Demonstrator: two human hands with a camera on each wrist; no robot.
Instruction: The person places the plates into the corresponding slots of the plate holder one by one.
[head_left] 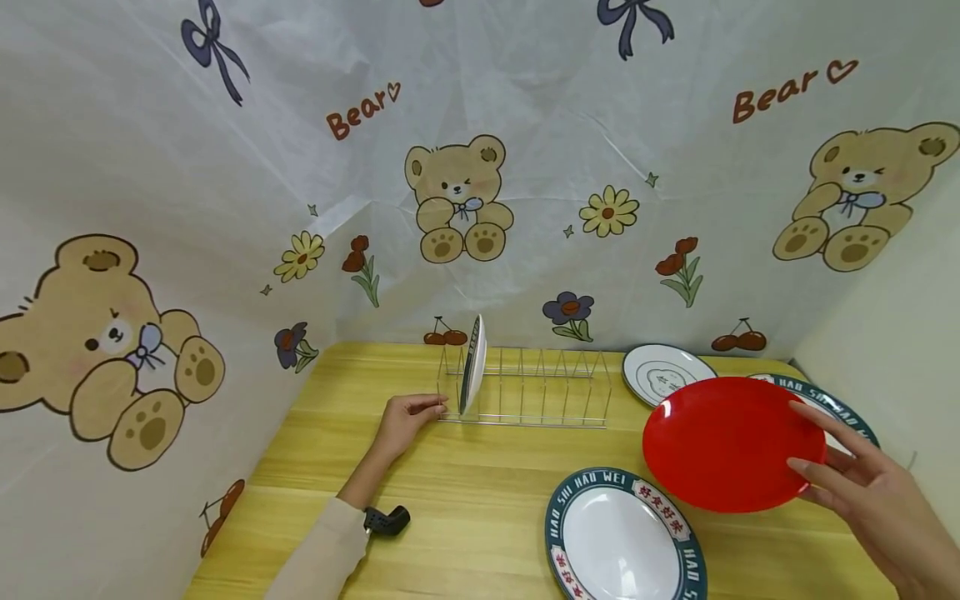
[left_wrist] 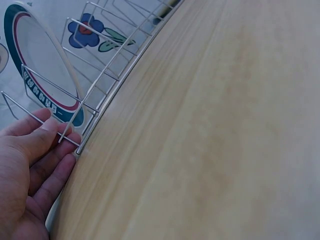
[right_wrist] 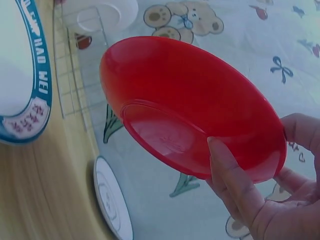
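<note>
A red plate (head_left: 731, 442) is raised above the right side of the table, its outer edge gripped by my right hand (head_left: 862, 475). In the right wrist view the red plate (right_wrist: 175, 100) shows its underside, with fingers behind and below its rim. My left hand (head_left: 408, 425) pinches the left end of a wire dish rack (head_left: 540, 419) at the table's back. The left wrist view has thumb and fingers around the rack's end wire (left_wrist: 65, 137). One white plate with a green patterned rim (head_left: 474, 367) stands upright in the rack's left slots.
A large green-rimmed plate (head_left: 626, 542) lies at the front, right of centre. Behind the red plate lie a small white plate (head_left: 663, 371) and another green-rimmed plate (head_left: 832, 400), partly covered. A bear-print cloth (head_left: 525, 100) hangs along the table's back and left.
</note>
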